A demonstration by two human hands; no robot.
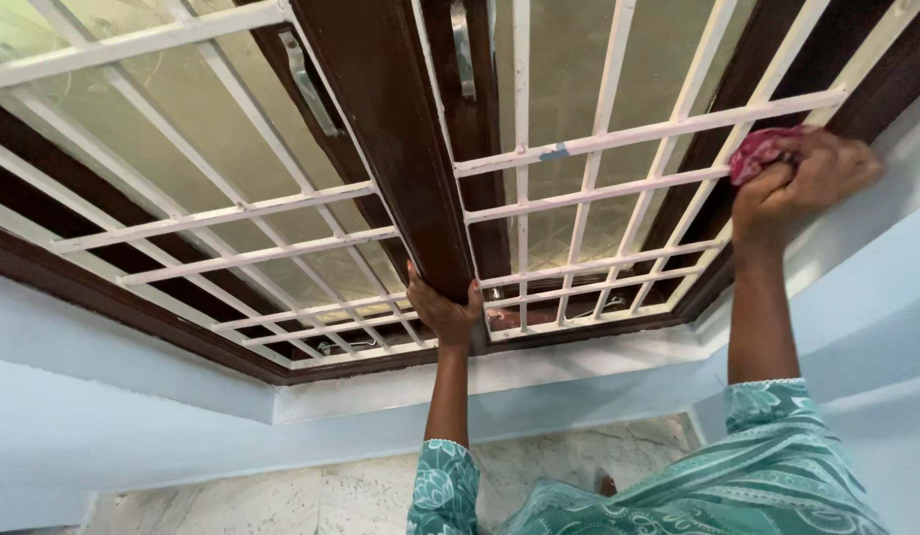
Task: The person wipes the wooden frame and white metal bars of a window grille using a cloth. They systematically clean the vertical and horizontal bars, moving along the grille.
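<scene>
A window with a dark brown wooden frame (pixel 380 109) and a white metal grille (pixel 598 134) fills the upper view. My left hand (pixel 443 309) grips the lower end of the brown centre post, fingers wrapped around it. My right hand (pixel 797 183) is raised at the right side of the grille and clutches a pink-red cloth (pixel 762 151), pressing it against a white bar near the frame's right edge. Both arms wear teal patterned sleeves.
Frosted glass panes (pixel 182 129) sit behind the grille, with metal handles (pixel 309 84) on the brown sashes. Light blue wall (pixel 133 396) surrounds the window. A pale marble floor (pixel 311 495) shows below.
</scene>
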